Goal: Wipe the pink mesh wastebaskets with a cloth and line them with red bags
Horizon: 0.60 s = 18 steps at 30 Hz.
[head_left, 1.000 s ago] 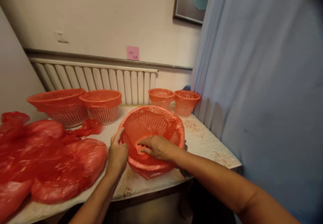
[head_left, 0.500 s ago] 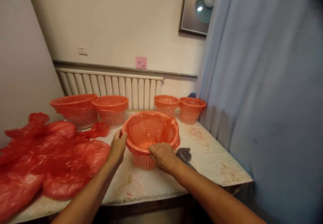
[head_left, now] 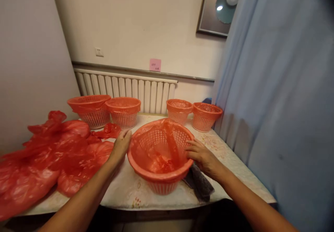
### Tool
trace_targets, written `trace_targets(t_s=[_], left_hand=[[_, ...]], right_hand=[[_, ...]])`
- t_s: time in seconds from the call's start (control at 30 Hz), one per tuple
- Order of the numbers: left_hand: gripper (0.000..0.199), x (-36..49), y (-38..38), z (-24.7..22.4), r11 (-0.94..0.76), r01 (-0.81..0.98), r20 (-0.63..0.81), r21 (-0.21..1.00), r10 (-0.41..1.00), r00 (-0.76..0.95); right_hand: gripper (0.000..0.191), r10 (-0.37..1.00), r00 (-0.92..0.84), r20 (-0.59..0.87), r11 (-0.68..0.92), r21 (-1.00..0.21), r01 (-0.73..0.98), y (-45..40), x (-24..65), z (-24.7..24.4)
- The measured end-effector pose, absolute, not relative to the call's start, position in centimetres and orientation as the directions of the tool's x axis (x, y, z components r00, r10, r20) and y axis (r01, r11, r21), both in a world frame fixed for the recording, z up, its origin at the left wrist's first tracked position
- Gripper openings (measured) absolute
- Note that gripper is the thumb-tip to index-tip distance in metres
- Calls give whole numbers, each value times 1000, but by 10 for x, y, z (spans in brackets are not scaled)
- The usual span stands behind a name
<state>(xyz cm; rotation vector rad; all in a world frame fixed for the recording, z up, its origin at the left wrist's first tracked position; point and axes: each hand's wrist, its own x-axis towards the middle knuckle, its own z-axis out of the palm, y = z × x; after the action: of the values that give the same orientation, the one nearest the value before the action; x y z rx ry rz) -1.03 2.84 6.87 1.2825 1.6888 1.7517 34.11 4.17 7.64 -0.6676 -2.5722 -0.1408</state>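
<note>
A white lattice basket (head_left: 162, 187) lined with a thin red plastic bag (head_left: 156, 152) stands in the middle of the table, its mouth tilted toward me. The bag is folded over the rim all round. My left hand (head_left: 122, 145) is at the left side of the rim, fingertips partly hidden behind it. On the right side, my right hand (head_left: 202, 155) grips the rim, fingers over the edge and the thumb out of sight. A dark grey cloth (head_left: 199, 183) lies on the table below my right hand, partly behind the basket.
Red plastic bags (head_left: 70, 155) are heaped on the left of the table (head_left: 122, 193). Two lined baskets (head_left: 124, 118) stand at the back left, two more (head_left: 205, 120) at the back right. A radiator (head_left: 146, 92) is behind; a blue curtain (head_left: 273, 85) hangs on the right.
My right hand has moved from the front rim to the right side. The basket is nearer to me and its mouth shows more. The view has shifted slightly left.
</note>
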Motion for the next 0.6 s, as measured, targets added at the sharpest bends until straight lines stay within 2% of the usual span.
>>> trace_targets(t_s=[0.2, 0.3, 0.4, 0.47, 0.6], left_hand=[[36, 12, 31, 63, -209, 220, 272, 953, 910, -314], [42, 27, 30, 61, -235, 106, 254, 966, 940, -230], [48, 36, 29, 57, -219, -48, 202, 974, 950, -237], [48, 39, 28, 56, -203, -85, 173, 976, 947, -271], [48, 49, 23, 57, -185, -83, 145, 979, 926, -348]], right_hand=[[36, 502, -721, 477, 836, -53, 546, 58, 382, 56], [42, 531, -710, 463, 822, -79, 564, 61, 395, 50], [52, 548, -714, 436, 814, -80, 576, 61, 405, 58], [57, 572, -694, 437, 793, -78, 605, 59, 405, 72], [47, 675, -627, 389, 696, -56, 715, 55, 377, 102]])
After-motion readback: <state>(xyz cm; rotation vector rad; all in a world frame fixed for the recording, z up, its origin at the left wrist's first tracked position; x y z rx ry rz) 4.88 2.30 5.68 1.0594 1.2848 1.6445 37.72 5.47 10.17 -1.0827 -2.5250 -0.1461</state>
